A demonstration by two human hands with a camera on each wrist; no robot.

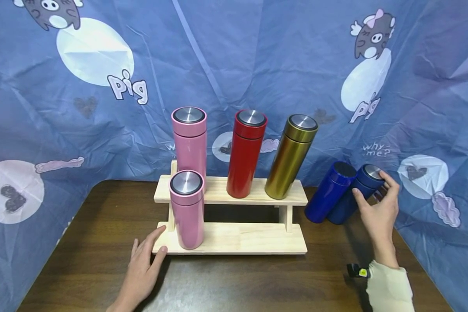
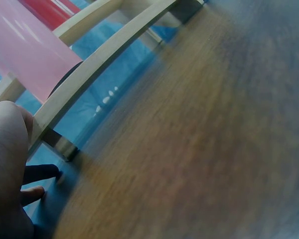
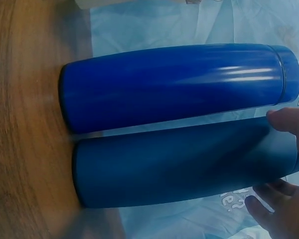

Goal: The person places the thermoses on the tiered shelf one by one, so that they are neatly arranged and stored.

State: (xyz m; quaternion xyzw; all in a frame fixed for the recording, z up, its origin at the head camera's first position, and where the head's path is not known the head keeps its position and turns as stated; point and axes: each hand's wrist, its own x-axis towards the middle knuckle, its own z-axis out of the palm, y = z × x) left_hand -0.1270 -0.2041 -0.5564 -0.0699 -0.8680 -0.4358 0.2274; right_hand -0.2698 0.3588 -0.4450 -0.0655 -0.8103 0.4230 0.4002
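My right hand (image 1: 380,211) grips a dark blue thermos (image 3: 184,164) near its steel-topped lid, thumb on one side and fingers on the other. Right beside it stands a brighter blue thermos (image 1: 327,197). At the left end of the lower shelf of a wooden two-tier stand (image 1: 253,238), my left hand (image 1: 143,268) touches the board with loosely spread fingers. A pink thermos (image 1: 188,221) stands on that shelf near the left hand. On the upper shelf are another pink thermos (image 1: 191,145), a red thermos (image 1: 246,156) and a gold thermos (image 1: 290,160).
The stand sits on a brown wooden table (image 1: 234,281), whose far edge meets a blue patterned cloth (image 1: 226,52). Both blue thermoses stand on the table right of the stand. A black strap end (image 1: 356,271) sticks out by the right sleeve (image 1: 390,286).
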